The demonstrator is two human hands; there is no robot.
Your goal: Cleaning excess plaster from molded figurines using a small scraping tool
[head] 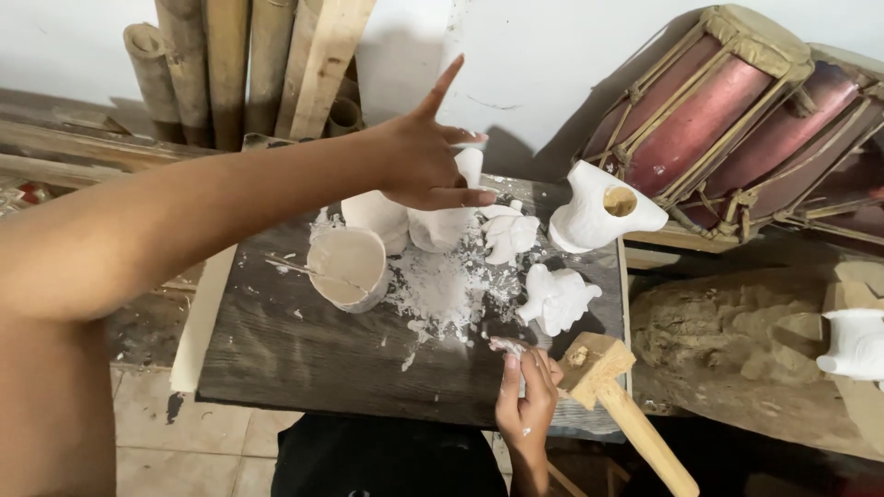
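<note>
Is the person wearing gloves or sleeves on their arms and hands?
No gloves and no sleeves show. The left arm is bare along its whole visible length, and the left hand is bare too. The right hand is also bare, with white plaster dust on its fingers. No rings, watch or bracelet show.

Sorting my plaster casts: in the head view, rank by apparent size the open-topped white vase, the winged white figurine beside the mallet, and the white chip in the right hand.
1. Open-topped white vase
2. Winged white figurine
3. White chip
</note>
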